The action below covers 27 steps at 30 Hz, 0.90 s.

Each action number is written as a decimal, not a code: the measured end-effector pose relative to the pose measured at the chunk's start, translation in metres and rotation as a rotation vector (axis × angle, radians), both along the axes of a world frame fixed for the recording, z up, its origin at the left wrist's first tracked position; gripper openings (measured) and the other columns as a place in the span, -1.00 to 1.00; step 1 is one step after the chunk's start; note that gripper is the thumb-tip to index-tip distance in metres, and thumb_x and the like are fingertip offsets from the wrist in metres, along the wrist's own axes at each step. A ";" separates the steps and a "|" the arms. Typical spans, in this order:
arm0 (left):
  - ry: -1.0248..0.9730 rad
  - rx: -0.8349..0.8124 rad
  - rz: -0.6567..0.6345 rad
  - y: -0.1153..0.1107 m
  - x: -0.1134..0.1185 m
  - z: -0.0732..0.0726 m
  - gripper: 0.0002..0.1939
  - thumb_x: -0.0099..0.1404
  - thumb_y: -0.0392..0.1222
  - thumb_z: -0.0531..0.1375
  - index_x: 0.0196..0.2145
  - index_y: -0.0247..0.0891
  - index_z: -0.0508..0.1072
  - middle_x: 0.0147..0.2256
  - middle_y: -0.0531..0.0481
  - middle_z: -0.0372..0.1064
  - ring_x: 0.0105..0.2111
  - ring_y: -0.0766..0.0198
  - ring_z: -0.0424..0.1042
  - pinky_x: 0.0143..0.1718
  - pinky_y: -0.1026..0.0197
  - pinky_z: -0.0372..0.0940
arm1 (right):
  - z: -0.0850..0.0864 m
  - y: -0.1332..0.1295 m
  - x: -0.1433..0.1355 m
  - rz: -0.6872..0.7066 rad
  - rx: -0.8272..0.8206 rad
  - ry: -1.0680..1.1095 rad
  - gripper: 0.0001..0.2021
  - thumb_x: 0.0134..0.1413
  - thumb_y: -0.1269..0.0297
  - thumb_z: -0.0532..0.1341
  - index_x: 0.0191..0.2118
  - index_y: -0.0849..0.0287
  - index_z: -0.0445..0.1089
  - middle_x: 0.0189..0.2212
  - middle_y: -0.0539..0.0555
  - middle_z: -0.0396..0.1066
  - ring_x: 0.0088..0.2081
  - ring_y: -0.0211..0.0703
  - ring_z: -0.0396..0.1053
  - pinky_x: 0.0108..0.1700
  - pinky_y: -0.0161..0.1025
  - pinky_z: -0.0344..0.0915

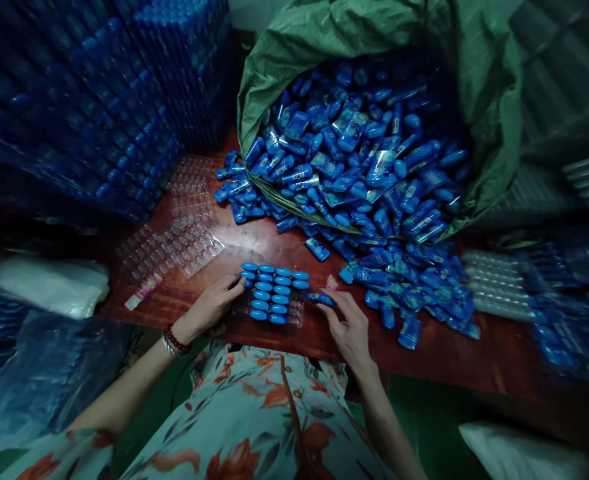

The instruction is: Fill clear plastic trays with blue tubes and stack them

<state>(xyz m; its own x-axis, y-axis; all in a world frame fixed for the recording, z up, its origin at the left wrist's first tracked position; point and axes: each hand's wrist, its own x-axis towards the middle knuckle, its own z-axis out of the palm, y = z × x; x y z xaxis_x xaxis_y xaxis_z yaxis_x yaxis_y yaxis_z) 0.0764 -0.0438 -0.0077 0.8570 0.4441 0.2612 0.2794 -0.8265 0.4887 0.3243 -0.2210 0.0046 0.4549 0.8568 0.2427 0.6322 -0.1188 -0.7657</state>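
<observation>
From my remote station I record a see-through moulded tray (295, 315) on the tabletop (254, 237), directly between the two hands and near the person's front. The blue oblong pieces (281, 290) on it lie in rows, side by side. I find the left hand (213, 303) at the tray's left edge, its fingertips against the nearest piece; I cannot tell whether it grips or merely rests there. The right hand (348, 328) is at the right side, thumb and fingers pinching a darker blue packet (318, 299), whose far end points toward the rows. Both forearms come up from below, wider apart at the elbows than at the wrists; the left wrist carries a dark red beaded bracelet (175, 341) and a pale bangle (168, 345). I note the pieces as smooth, glossy and rounded at the ends. Beyond them a creased green sack (354, 30) gapes, heaped with shiny film-wrapped packs (354, 133), more lying outside it on reddish-brown, polished wood. Bumpy transparent sheets (194, 250) lie to the left.
</observation>
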 end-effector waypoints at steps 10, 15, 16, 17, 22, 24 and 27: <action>0.045 -0.070 -0.060 0.010 -0.008 0.008 -0.68 0.40 -0.30 -0.12 -0.01 -0.27 0.33 -0.19 -0.11 0.32 -0.23 0.28 0.36 -0.21 0.27 0.31 | -0.020 0.011 -0.007 0.332 -0.064 -0.394 -0.50 0.09 0.60 -0.06 0.13 0.12 0.23 -0.19 0.15 0.35 -0.17 -0.14 0.37 -0.16 -0.21 0.39; 0.071 0.033 -0.056 0.001 -0.005 0.005 -0.67 0.42 -0.23 -0.11 -0.03 -0.26 0.37 -0.25 -0.08 0.34 -0.28 0.28 0.34 -0.24 0.26 0.31 | 0.007 0.024 0.003 0.512 -0.255 -0.571 -0.51 0.04 0.62 -0.03 0.07 0.13 0.28 -0.25 0.13 0.35 -0.26 -0.14 0.34 -0.26 -0.24 0.36; 0.069 0.043 -0.041 0.000 -0.003 0.003 -0.68 0.42 -0.22 -0.11 -0.03 -0.25 0.37 -0.26 -0.07 0.35 -0.29 0.28 0.33 -0.25 0.25 0.31 | 0.010 0.027 0.004 0.533 -0.284 -0.576 -0.51 0.04 0.62 -0.02 0.07 0.12 0.29 -0.24 0.12 0.34 -0.26 -0.15 0.34 -0.27 -0.26 0.35; 0.064 0.058 -0.029 -0.002 -0.002 0.000 -0.68 0.42 -0.22 -0.11 -0.03 -0.24 0.37 -0.25 -0.07 0.35 -0.28 0.27 0.33 -0.25 0.25 0.31 | 0.011 0.029 0.003 0.548 -0.305 -0.565 -0.51 0.04 0.62 -0.01 0.07 0.11 0.29 -0.22 0.11 0.34 -0.25 -0.16 0.34 -0.28 -0.27 0.34; 0.037 0.232 0.041 -0.007 0.001 -0.011 -0.67 0.40 -0.27 -0.10 0.01 -0.27 0.35 -0.15 -0.18 0.34 -0.20 0.18 0.32 -0.26 0.18 0.32 | 0.007 0.027 -0.010 0.428 -0.304 -0.469 -0.56 0.10 0.59 0.02 0.06 0.10 0.31 -0.22 0.11 0.35 -0.26 -0.19 0.35 -0.29 -0.31 0.33; 0.019 0.275 0.083 -0.011 0.002 -0.011 -0.69 0.38 -0.28 -0.06 -0.01 -0.26 0.36 -0.11 -0.21 0.32 -0.21 0.16 0.30 -0.28 0.17 0.32 | 0.003 0.022 -0.015 0.373 -0.269 -0.450 -0.62 0.16 0.51 0.04 0.06 0.07 0.33 -0.25 0.10 0.36 -0.26 -0.18 0.35 -0.27 -0.29 0.33; -0.087 0.203 0.135 -0.012 0.005 -0.007 -0.74 0.36 -0.27 0.01 -0.07 -0.24 0.40 -0.10 -0.18 0.28 -0.22 0.21 0.31 -0.29 0.21 0.31 | -0.004 0.019 -0.010 0.264 -0.168 -0.353 -0.70 0.23 0.34 0.07 0.04 0.03 0.35 -0.26 0.08 0.37 -0.26 -0.21 0.35 -0.21 -0.30 0.33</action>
